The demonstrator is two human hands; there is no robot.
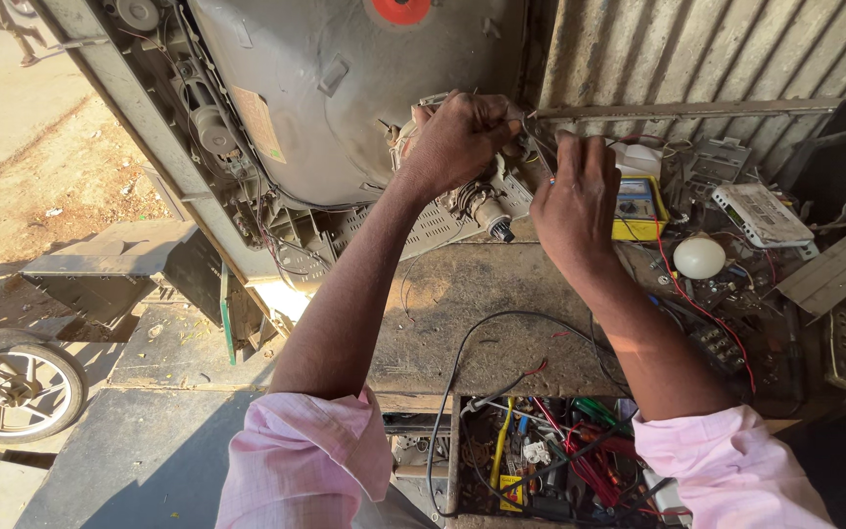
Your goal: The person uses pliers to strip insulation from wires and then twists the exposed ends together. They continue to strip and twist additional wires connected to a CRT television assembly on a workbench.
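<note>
An old television set with its back cover off stands at the far side of a worn workbench (487,323), its big grey picture tube (345,88) facing me. My left hand (457,137) is closed around a part at the neck of the tube, just above the perforated circuit board (423,227). My right hand (575,196) is beside it, fingers pinched on a thin metal tool or wire (538,147) near the neck; what exactly it grips is hard to tell. Both pink sleeves are rolled up.
A yellow multimeter (635,206), a round white bulb (699,257), a white circuit unit (763,216) and red and black wires (707,313) lie at the right. An open drawer (550,460) of tools sits below. A bicycle wheel (14,390) is at the left. Corrugated metal wall behind.
</note>
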